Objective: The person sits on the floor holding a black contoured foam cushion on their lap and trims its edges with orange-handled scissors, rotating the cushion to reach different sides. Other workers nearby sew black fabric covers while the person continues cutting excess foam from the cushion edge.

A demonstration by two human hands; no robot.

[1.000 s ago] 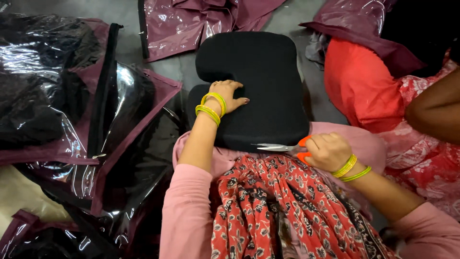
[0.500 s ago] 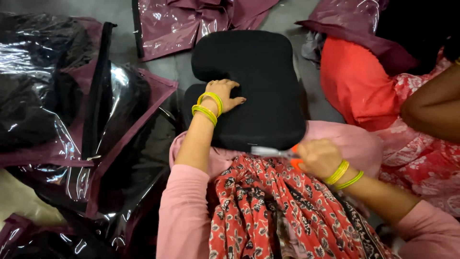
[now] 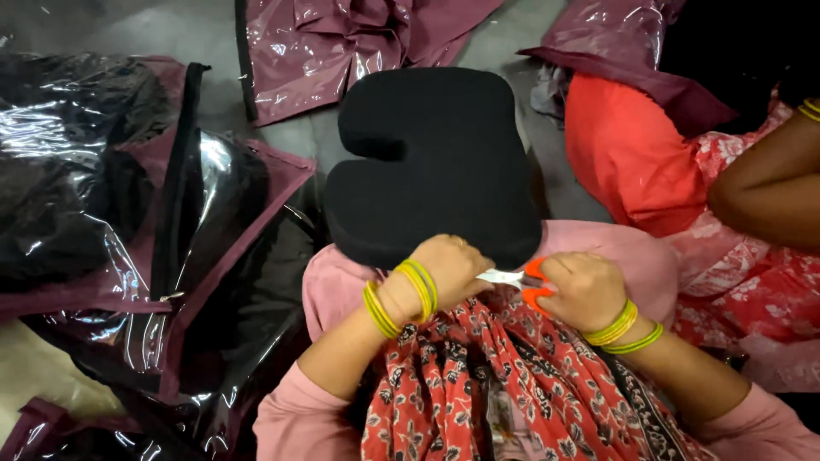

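Note:
A black U-shaped foam cushion [image 3: 431, 162] rests on my lap, its notch facing left. My left hand [image 3: 448, 269], with yellow bangles on the wrist, grips the cushion's near edge. My right hand [image 3: 585, 290], also wearing yellow and green bangles, holds small scissors [image 3: 517, 280] with orange handles. The blades point left and meet the cushion's near edge right beside my left hand's fingers. A red patterned scarf [image 3: 478, 384] hangs down over my lap below both hands.
Clear plastic zip bags with maroon trim [image 3: 128, 239] lie piled at the left, some holding black cushions. More maroon plastic covers [image 3: 342, 43] lie at the top. Another person in red patterned clothes [image 3: 683, 188] sits at the right, an arm [image 3: 769, 183] showing.
My left hand slid from the top of the cushion down to its near edge. My right hand brought the scissors left, up to that edge.

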